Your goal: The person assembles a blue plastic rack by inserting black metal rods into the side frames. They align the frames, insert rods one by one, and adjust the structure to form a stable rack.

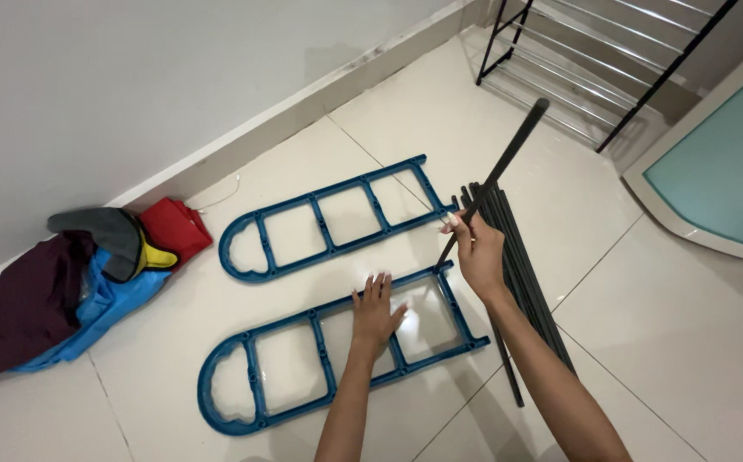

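On the glossy white tiled floor point(662, 342), the right hand point(480, 254) is closed in a fist-like grip around a thin black metal rod point(508, 162), holding it near its lower part. The rod's long axis runs steeply from its lower tip, which sits at or just above the upper right corner of the nearer blue plastic ladder-shaped side frame point(337, 359), up and away to the right toward the wall side, its free end pointing at the black wire shelf rack point(594, 60) in the far right corner. Whether the tip actually touches the frame cannot be told. The left hand point(376, 312) lies flat, fingers spread and pressed down, on a crossbar of that nearer frame, just left of the rod's tip, so the left hand is the closer one to the frame's body while the right is at its corner. This frame lies with its long axis running from its rounded end at lower left to its squared end at right. A second blue plastic ladder-shaped side frame point(329, 218) lies parallel to it, farther toward the wall. A bundle of matching black rods point(521, 265) lies on the floor just right of the right hand, running toward the near edge. By the wall at left sits a heap of coloured fabric and bags point(72, 291).
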